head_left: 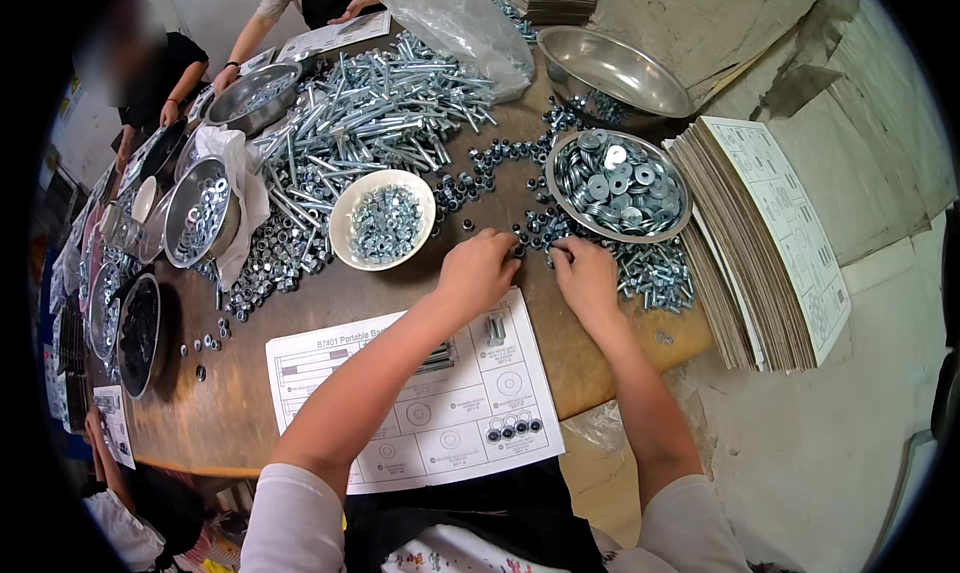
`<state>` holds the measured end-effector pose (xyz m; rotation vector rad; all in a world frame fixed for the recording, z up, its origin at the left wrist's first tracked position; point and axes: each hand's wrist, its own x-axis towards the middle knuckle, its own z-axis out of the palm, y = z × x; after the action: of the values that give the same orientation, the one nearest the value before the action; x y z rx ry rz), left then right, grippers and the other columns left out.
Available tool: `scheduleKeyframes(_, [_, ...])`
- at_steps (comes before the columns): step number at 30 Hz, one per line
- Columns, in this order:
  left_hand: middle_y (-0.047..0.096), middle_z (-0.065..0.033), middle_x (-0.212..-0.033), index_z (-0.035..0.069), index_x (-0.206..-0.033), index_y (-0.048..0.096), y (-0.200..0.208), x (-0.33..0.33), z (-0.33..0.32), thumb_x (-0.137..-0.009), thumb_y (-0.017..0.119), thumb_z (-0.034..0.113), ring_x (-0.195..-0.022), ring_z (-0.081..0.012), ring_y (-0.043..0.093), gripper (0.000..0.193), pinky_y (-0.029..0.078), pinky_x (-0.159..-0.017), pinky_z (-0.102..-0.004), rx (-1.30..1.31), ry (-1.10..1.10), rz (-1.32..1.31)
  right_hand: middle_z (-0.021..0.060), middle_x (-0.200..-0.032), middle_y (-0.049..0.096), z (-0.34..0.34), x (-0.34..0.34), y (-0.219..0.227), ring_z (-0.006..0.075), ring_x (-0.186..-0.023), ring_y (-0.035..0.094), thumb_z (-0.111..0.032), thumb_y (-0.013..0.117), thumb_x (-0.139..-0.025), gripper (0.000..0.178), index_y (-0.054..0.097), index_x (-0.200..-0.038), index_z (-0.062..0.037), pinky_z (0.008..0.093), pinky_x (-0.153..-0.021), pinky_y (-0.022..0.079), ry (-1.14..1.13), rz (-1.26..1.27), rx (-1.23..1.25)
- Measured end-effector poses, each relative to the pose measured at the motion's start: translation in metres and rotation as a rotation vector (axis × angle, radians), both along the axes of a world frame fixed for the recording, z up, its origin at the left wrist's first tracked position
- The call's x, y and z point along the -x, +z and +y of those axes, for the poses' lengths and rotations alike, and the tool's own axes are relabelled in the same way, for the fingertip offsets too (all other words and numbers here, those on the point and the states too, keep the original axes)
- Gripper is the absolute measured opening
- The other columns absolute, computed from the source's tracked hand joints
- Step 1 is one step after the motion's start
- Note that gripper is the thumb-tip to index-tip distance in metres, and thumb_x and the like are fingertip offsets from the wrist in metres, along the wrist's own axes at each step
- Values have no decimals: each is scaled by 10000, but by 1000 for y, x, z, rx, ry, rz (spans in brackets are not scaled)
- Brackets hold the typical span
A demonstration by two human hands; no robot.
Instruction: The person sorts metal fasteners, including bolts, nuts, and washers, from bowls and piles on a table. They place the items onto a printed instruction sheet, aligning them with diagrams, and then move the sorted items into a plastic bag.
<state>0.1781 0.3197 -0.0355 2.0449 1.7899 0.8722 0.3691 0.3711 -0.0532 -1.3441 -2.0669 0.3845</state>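
Lying nearest, your parts sheet [475,385] carries 4 lock nuts [508,430] plus bolts [492,331]; its washer cells [509,384] look unfilled. Beyond, your left hand [484,269] and right hand [588,275] curl half-closed beside loose lock nuts [541,229]; I can't tell whether they grip any.

Up at head height, we're looking steeply down through a wide fisheye, left hand [478,270] and right hand [590,276] close ahead, table [240,368] sweeping away toward co-workers [183,63] far left.
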Motion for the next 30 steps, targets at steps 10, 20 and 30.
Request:
scheduleKeyframes(10, [666, -149, -951, 98, -952, 721, -15, -13, 35, -782, 676, 129, -910, -357, 661, 179, 534, -800, -460, 63, -9, 119, 156, -970, 685, -5, 14, 1, 375, -889, 669, -102, 719, -815, 201, 646, -990, -34, 473, -756, 524, 25, -93, 54])
scheduleKeyframes(20, [648, -127, -934, 91, -911, 728, -2, -8, 34, -772, 709, 175, -904, -338, 652, 163, 530, -786, -451, -64, -31, 222, 174, -914, 692, 0, 10, 7, 378, -831, 679, -143, 720, -818, 173, 676, -930, -19, 465, -737, 539, 126, -216, 38])
scheduleKeyframes(30, [677, -126, -873, 72, -967, 726, 36, 8, -139, -820, 734, 205, -760, -307, 669, 198, 529, -705, -405, 269, -260, -135, 110, -857, 654, -136, -30, 66, 261, -706, 652, -117, 749, -814, 192, 687, -978, -39, 356, -648, 519, 581, -20, 449])
